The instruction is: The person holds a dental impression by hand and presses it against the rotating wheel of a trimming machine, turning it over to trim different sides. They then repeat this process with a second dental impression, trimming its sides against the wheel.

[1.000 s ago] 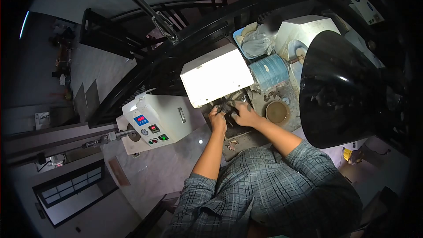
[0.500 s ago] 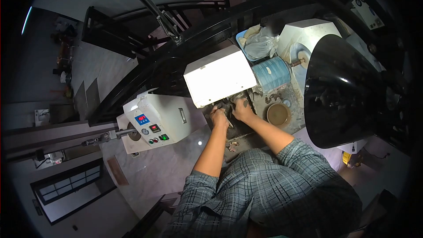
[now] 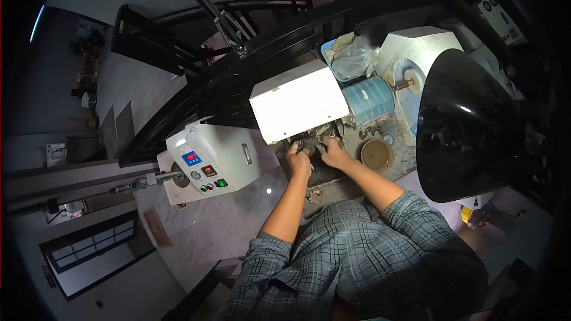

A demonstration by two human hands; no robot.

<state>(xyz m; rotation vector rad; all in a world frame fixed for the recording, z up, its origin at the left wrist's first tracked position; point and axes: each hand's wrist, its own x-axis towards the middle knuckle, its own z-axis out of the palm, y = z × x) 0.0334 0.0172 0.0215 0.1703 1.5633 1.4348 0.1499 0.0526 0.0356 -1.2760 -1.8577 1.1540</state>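
Under the white housing [image 3: 297, 100], my left hand [image 3: 299, 160] and right hand [image 3: 335, 154] pinch a small dark piece [image 3: 314, 145], fingers closed tight; seemingly mid-polish, next needs steady pressure.

A dark grey-blue checked fabric shirt [image 3: 369, 255] is worn — a grid of fine pale lines is seen across the chest and shoulders. The left sleeve [image 3: 264, 255] and the right sleeve [image 3: 410, 208] are ended near the elbows — cut short or turned up cannot be told. The forearms, the left hand [image 3: 299, 161] and the right hand [image 3: 335, 154] are left bare.
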